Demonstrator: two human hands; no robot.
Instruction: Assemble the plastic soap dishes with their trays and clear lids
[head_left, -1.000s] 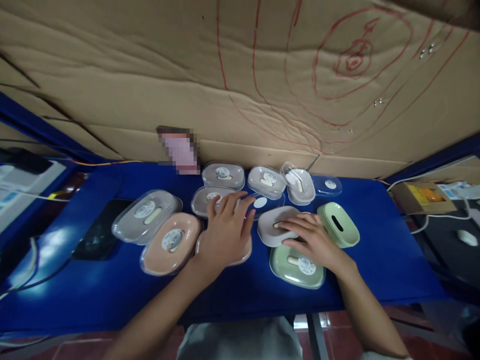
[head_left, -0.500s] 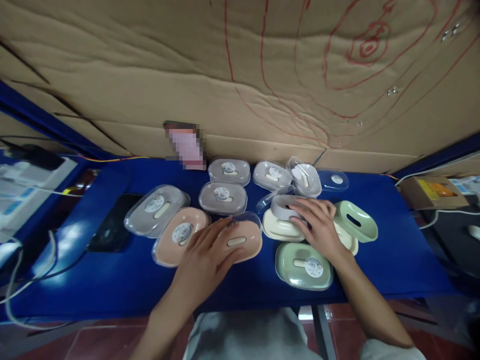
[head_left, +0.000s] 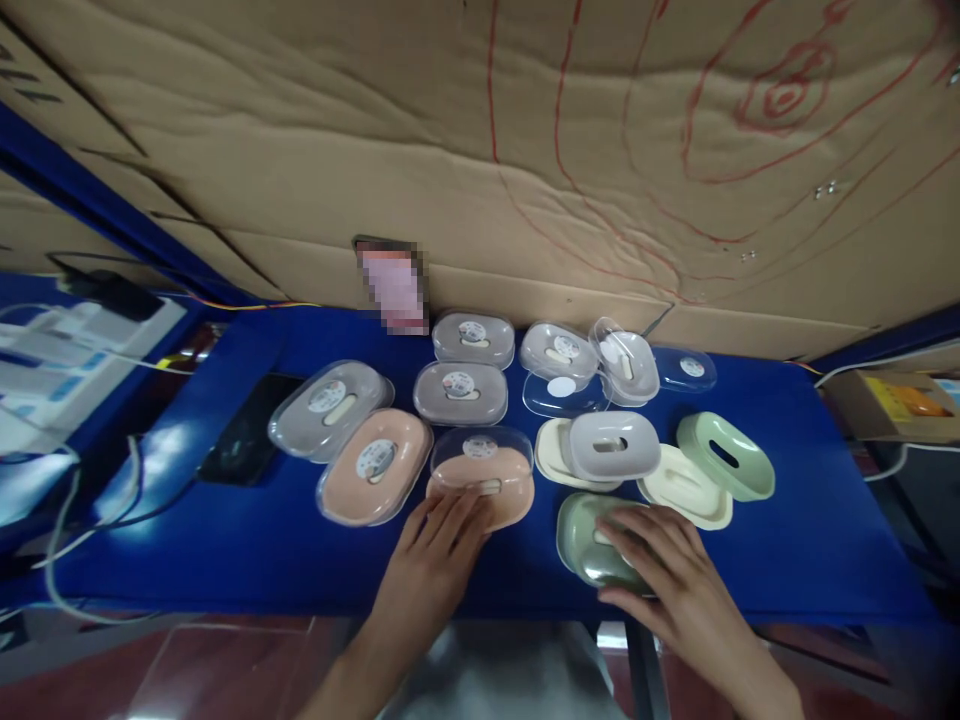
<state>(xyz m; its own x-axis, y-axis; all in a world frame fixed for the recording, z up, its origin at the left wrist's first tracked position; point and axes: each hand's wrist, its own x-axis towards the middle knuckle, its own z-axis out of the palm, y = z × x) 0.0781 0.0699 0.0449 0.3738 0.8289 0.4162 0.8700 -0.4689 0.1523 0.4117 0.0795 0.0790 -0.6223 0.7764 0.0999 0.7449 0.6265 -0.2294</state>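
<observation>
My left hand (head_left: 442,535) rests its fingertips on the near edge of a peach oval dish (head_left: 514,490), whose clear lid (head_left: 450,447) sits shifted toward the back. Its fingers lie close together over the dish. Over the lidded green dish (head_left: 581,525) at the front, my right hand (head_left: 664,560) is spread, partly covering it. Behind that hand a grey slotted piece (head_left: 581,450) leans on a cream base (head_left: 553,445). Beside them are another cream base (head_left: 686,490) and a green slotted piece (head_left: 754,475).
Several lidded grey dishes (head_left: 472,340) and a second peach dish (head_left: 349,490) stand left and behind. Loose clear lids (head_left: 694,372) lie at the back. A phone (head_left: 394,290) leans on the cardboard wall (head_left: 300,200); a black device (head_left: 244,440) and cables lie left.
My right hand has left the grey slotted piece and moved forward onto the green dish. My left hand has slid back toward the peach dish's near edge. The view has shifted slightly.
</observation>
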